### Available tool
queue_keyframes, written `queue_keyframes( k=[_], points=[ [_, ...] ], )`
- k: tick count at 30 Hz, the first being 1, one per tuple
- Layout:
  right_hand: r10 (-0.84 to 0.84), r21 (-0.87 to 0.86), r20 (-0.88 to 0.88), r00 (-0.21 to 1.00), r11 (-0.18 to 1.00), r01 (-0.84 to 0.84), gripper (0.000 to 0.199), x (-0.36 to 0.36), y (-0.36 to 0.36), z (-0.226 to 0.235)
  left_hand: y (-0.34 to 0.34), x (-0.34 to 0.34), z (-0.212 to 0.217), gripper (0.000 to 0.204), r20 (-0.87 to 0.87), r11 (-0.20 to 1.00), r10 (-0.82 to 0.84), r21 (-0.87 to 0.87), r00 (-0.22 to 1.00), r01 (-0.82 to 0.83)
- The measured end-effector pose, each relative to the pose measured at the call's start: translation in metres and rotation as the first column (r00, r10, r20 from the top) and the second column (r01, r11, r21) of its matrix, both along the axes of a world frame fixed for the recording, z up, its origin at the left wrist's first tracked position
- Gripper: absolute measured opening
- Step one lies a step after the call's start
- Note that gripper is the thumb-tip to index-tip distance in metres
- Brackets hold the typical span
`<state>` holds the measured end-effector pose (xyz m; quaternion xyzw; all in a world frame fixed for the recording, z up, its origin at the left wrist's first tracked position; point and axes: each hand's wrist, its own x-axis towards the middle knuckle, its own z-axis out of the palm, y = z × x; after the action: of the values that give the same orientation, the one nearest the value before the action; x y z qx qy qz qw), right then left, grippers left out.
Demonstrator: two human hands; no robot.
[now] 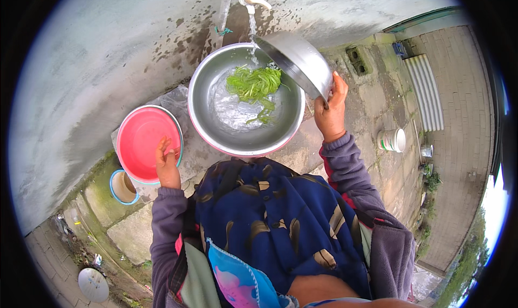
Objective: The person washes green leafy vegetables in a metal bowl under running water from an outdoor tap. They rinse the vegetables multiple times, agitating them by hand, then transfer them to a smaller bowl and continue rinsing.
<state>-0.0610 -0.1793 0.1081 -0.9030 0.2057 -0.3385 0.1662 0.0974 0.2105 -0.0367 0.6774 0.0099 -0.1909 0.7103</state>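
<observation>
My right hand (331,109) grips the rim of a metal bowl (302,59), which is tilted on its side over the right edge of a larger metal basin (294,130). Shredded green vegetable (253,84) lies in water inside that basin. From the white tap (252,1) a stream of water (253,30) falls close to the tilted bowl's far edge. My left hand (167,165) holds nothing; its fingers are apart, at the right side of a pink basin (144,140).
A blue-rimmed bucket (124,187) stands below the pink basin. On the right are a white bucket (392,140), a hollow block (356,59) and a corrugated sheet (424,92). The wet wall (124,43) rises behind the basins.
</observation>
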Motion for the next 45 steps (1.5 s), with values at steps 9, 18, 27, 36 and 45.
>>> queue_keyframes(
  k=[9, 18, 27, 36, 45],
  points=[
    [-0.653, 0.936, 0.25, 0.715, 0.351, -0.008, 0.041, -0.076, -0.135, -0.109, -0.036, -0.005, 0.031, 0.034, 0.253, 1.0, -0.013, 0.027, 0.967, 0.007],
    [-0.601, 0.806, -0.506, 0.618, -0.584, 0.092, 0.02, -0.111, -0.144, -0.44, -0.138, -0.018, 0.085, 0.028, 0.159, 0.912, -0.288, 0.345, 0.944, 0.22],
    [-0.313, 0.763, -0.619, 0.72, -0.458, 0.456, 0.044, -0.092, -0.16, -0.504, -0.275, 0.014, 0.059, 0.067, 0.223, 0.49, -0.76, 0.814, 0.61, 0.312],
    [-0.313, 0.903, -0.381, 0.87, -0.328, 0.278, 0.036, -0.093, -0.233, -0.346, -0.318, 0.029, 0.045, 0.045, 0.36, 0.517, -0.788, 0.828, 0.499, 0.219],
    [0.098, 0.885, 0.244, 0.965, 0.383, -0.263, 0.026, 0.022, -0.169, -0.09, -0.208, 0.029, 0.058, 0.044, 0.174, 0.263, -0.952, 0.886, 0.252, 0.382]
  ],
)
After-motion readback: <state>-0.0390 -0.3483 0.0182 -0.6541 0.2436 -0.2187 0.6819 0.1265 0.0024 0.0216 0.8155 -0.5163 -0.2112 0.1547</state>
